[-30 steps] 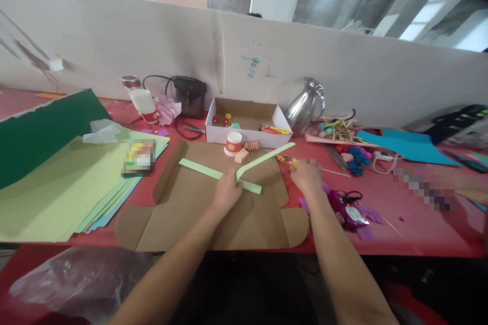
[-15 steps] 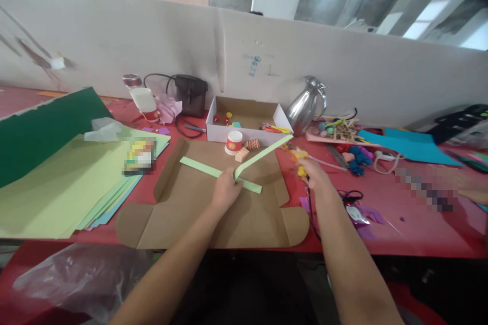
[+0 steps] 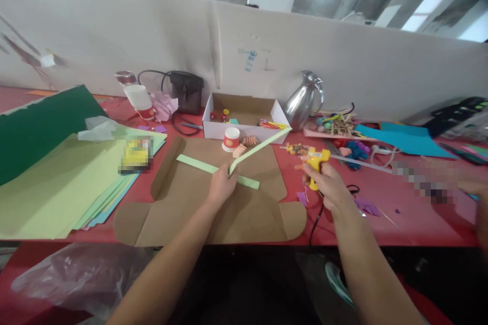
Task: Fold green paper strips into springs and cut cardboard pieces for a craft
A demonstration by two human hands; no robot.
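Observation:
My left hand (image 3: 222,184) pinches the lower end of a light green paper strip (image 3: 263,146), which slants up to the right. A second green strip (image 3: 196,164) lies beneath it, passing under my fingers, on an unfolded brown cardboard box (image 3: 179,218). In my right hand (image 3: 328,183) is a yellow hot glue gun (image 3: 315,162), its nozzle pointing left and a long clear glue stick (image 3: 362,163) sticking out behind. A dark cord hangs down from its handle. Just beyond the strips stand a red and white paper cup (image 3: 231,139) and folded orange paper pieces (image 3: 249,140).
Behind the cardboard is an open white box (image 3: 244,131) with small craft bits, beside a steel jug (image 3: 304,101). Coloured paper sheets (image 3: 46,188) are stacked at left. Craft sticks and pompoms (image 3: 337,125) lie at back right. Another person's hand (image 3: 470,183) shows at the right edge.
My right hand has raised the glue gun and turned it, so its yellow body and glue stick now show clearly. My left hand keeps its hold on the strip.

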